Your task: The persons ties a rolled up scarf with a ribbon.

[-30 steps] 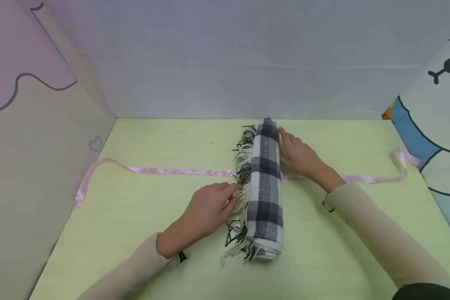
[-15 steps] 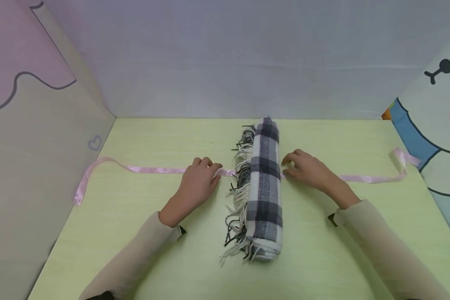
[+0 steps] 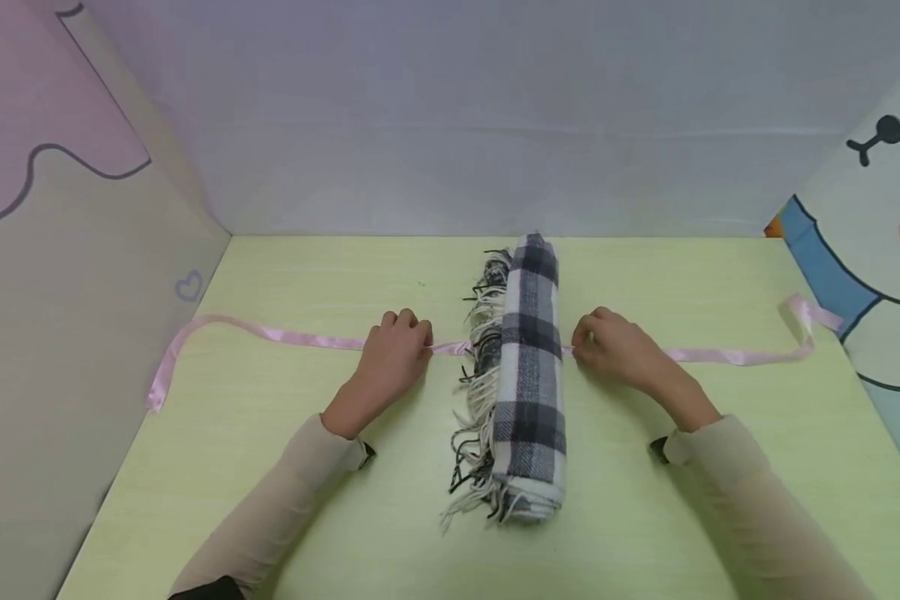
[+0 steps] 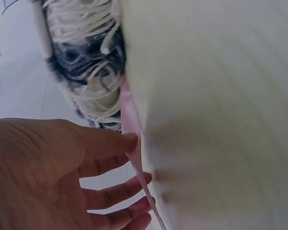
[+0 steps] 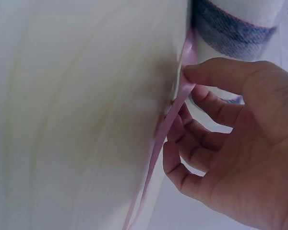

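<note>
A rolled plaid scarf point(image 3: 528, 375) in grey, black and white lies lengthwise on the table, its fringe point(image 3: 483, 383) spread along the left side. A pink ribbon point(image 3: 315, 340) runs crosswise beneath the roll and comes out on both sides. Left of the scarf, my left hand point(image 3: 392, 358) pinches the ribbon between thumb and fingers, also visible in the left wrist view. On the other side my right hand point(image 3: 618, 350) pinches the ribbon close to the roll. In the right wrist view the thumb point(image 5: 216, 74) presses the ribbon point(image 5: 170, 115). The ribbon's part under the scarf is hidden.
The pale yellow-green table point(image 3: 330, 283) meets a plain back wall point(image 3: 495, 125). A printed panel point(image 3: 870, 275) stands at the right, another point(image 3: 60, 333) at the left. The ribbon's loose ends reach toward both table sides.
My left hand has moved from the fringe out to the left onto the ribbon. My right hand has come down from the scarf's upper right side to the ribbon. Both now pinch it; the scarf stays put.
</note>
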`<state>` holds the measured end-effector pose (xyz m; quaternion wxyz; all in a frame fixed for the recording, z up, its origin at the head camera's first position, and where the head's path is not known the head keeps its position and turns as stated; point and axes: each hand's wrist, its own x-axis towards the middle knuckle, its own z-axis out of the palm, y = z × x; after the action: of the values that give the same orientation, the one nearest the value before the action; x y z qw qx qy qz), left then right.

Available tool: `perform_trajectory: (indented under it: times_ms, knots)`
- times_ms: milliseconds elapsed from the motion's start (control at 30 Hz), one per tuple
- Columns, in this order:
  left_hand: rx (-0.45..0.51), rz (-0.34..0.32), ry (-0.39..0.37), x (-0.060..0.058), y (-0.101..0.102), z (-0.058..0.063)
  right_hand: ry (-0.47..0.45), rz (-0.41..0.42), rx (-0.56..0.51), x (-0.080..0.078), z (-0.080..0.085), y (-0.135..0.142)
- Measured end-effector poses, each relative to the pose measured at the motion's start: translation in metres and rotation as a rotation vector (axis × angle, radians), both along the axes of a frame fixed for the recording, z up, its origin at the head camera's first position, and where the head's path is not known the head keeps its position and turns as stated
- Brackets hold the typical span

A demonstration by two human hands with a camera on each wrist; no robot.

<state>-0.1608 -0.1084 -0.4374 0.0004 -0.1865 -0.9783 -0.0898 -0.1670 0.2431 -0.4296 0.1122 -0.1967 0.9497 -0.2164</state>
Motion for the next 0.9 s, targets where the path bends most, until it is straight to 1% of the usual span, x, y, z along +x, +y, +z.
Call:
perform_trajectory:
  times_ms: [100,200,267,333,400,500,567,633,767,833,900]
  knots:
    - [0.045,0.037,-0.139,-0.004,-0.003,0.007,-0.087,-0.012,-0.077,0.000,0.002,0.004]
    - [0.120,0.043,-0.284,-0.009,-0.008,0.014,-0.183,-0.008,-0.119,0.000,0.005,0.009]
    - [0.170,0.029,-0.369,-0.012,-0.012,0.019,-0.220,0.004,-0.110,-0.001,0.007,0.013]
    - [0.215,0.004,-0.445,-0.014,-0.017,0.024,-0.239,0.018,-0.092,-0.002,0.010,0.016]
    - [0.279,-0.019,-0.520,-0.016,-0.021,0.029,-0.256,0.035,-0.088,-0.002,0.013,0.019]
    - [0.399,-0.054,-0.604,-0.015,-0.025,0.036,-0.288,0.050,-0.128,-0.003,0.018,0.022]
    - [0.480,-0.077,-0.635,-0.015,-0.026,0.040,-0.327,0.046,-0.181,-0.002,0.023,0.024]
    - [0.541,-0.096,-0.642,-0.013,-0.025,0.045,-0.349,0.042,-0.229,-0.001,0.029,0.024]
    - [0.617,-0.145,-0.609,-0.011,-0.018,0.053,-0.380,0.040,-0.285,-0.001,0.041,0.023]
    - [0.643,-0.169,-0.588,-0.011,-0.013,0.055,-0.388,0.048,-0.304,-0.002,0.046,0.020]
    - [0.669,-0.192,-0.582,-0.010,-0.007,0.057,-0.401,0.049,-0.323,-0.004,0.049,0.017]
